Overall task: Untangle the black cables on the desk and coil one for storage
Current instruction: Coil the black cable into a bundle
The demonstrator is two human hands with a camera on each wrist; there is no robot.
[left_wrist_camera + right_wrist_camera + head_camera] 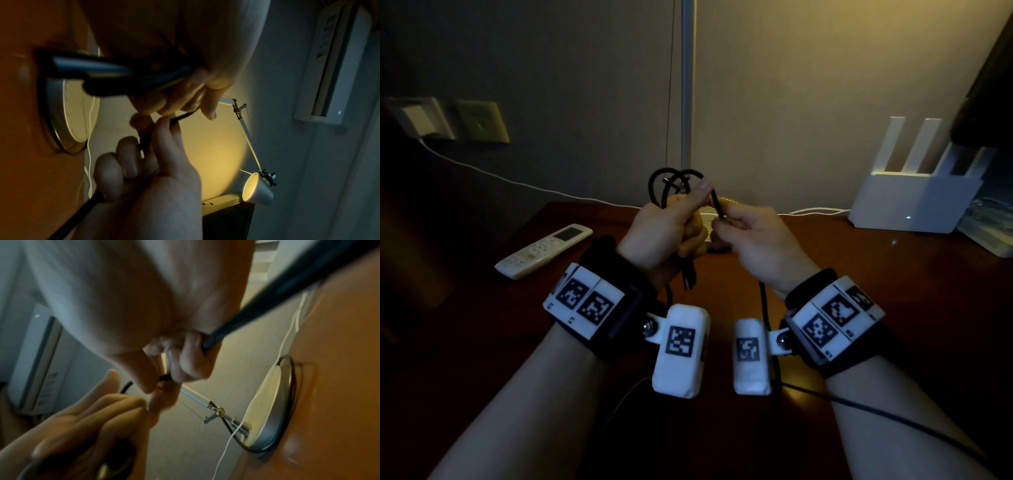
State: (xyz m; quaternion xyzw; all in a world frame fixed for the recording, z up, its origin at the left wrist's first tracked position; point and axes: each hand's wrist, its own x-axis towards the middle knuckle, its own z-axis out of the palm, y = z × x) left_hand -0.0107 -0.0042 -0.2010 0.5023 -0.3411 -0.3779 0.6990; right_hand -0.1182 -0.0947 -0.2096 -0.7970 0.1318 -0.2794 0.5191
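Above the brown desk (859, 291), my left hand (697, 212) grips a bundle of black cable loops (671, 181), thumb pressed on top. A connector end (690, 279) hangs below that fist. My right hand (726, 222) pinches a single strand of the same cable (717, 205) right beside the left thumb. The cable's tail (763, 308) drops past my right wrist and trails over the desk toward the lower right. In the left wrist view the bundle (123, 73) runs through the curled left fingers (180, 100). The right wrist view has the strand (267, 305) leaving my right hand (164, 378).
A white remote (544, 250) lies left of my hands. At the back right stands a white router (914, 192). A round lamp base (273, 402) sits just behind my hands, its pole (686, 85) rising up the wall. A charger (417, 120) is plugged in on the left wall.
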